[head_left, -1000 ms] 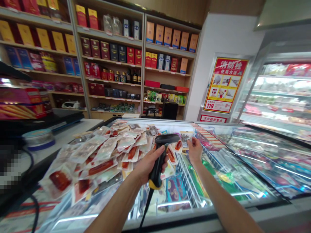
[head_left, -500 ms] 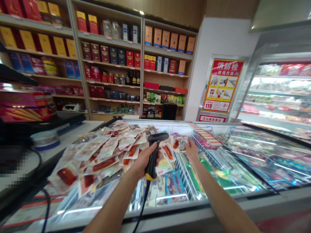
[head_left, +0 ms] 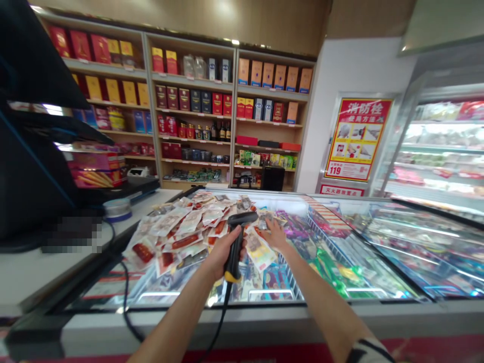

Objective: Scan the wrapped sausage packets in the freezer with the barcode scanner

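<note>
In the head view my left hand (head_left: 221, 251) is closed around the grip of a black barcode scanner (head_left: 235, 247) with yellow trim; its cable hangs down toward me. The scanner's head sits above the right part of a heap of clear vacuum packs of sausage (head_left: 185, 222). Just right of the scanner, my right hand (head_left: 276, 234) reaches over the heap's edge, back of the hand up. Its fingers are spread and touch a small sausage packet (head_left: 265, 221). A pale yellow packet (head_left: 260, 252) lies below that hand.
The packs lie on a glass-topped chest freezer (head_left: 280, 305) with wire baskets and frozen goods inside. To the left stand a counter (head_left: 22, 282), a dark monitor (head_left: 34, 151) and a tape roll (head_left: 117, 209). Behind are shelves of boxes (head_left: 192, 101) and a red fire-hydrant sign (head_left: 357, 138).
My right hand has moved left with its packet, to the heap's edge by the scanner, and its fingers have spread. The left hand keeps the scanner. The camera view has turned left.
</note>
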The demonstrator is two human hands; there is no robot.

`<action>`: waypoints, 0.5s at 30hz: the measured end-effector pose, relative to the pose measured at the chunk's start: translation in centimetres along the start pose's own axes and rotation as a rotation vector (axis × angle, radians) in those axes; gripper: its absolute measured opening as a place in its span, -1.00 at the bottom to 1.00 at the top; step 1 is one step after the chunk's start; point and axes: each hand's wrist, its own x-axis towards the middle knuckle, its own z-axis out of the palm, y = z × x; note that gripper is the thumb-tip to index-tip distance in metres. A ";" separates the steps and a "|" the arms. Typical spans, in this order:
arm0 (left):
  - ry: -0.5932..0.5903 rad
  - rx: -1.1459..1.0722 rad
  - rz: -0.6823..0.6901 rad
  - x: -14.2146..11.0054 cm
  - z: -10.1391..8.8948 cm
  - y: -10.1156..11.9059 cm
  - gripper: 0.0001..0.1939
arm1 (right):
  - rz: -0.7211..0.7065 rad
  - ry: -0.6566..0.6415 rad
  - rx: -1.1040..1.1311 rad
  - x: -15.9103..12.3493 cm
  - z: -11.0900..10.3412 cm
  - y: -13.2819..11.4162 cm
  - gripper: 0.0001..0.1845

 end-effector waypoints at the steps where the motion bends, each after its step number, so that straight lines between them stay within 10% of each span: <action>1: 0.003 0.003 0.004 -0.3 0.0 0.0 -0.71 | 0.024 0.015 0.016 -0.2 -0.2 -0.2 -0.40; 15: 0.032 0.040 0.065 -2.2 -0.2 -2.3 -0.68 | -0.035 0.106 -0.084 -5.4 0.2 0.1 -0.42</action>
